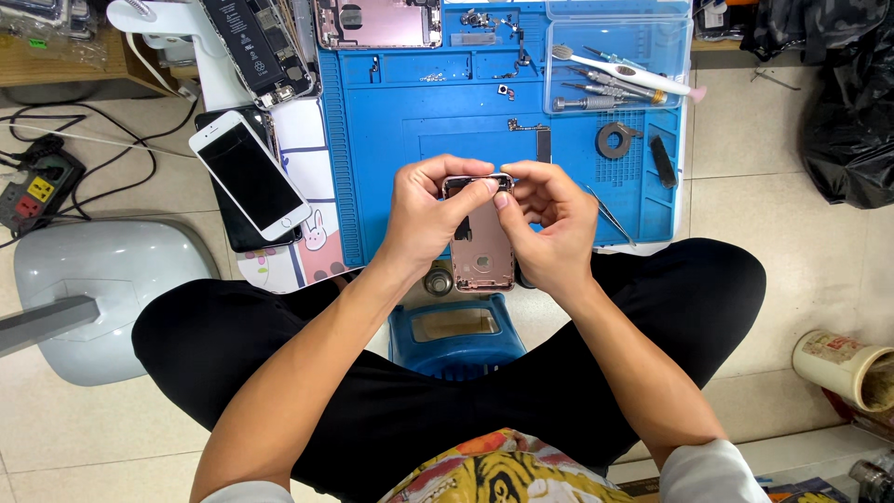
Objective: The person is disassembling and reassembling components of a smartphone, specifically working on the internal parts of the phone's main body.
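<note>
Head view, looking straight down: pale tiled floor (pixel 819 233), and a person sitting cross-legged on it in black trousers. A blue work mat (pixel 419 121) is the surface here, laid flat ahead of the knees, its near edge just beyond the hands.

Both hands are up over that near edge. The left hand (pixel 424 219) is closed around the top left of a rose-gold phone back housing (pixel 482 247), thumb and fingers pinching it. The right hand (pixel 549 224) is curled in against the housing's top right corner, fingertips pressed there. The housing hangs upright between them, above a small blue stand (pixel 456 331) in the lap gap.

Room to move? Open tile to the right, up to a black bag (pixel 847 121). Left is crowded: a white phone (pixel 250 174) lying face up, a power strip (pixel 33 191) with cables, and a grey lamp base (pixel 107 298) by the knee.

On the mat: tweezers (pixel 610 216) just beside the right hand, a clear plastic box (pixel 619 56) of screwdrivers at the far right, another opened housing (pixel 377 23) at the far edge. A cup (pixel 843 368) stands well off to the right.
</note>
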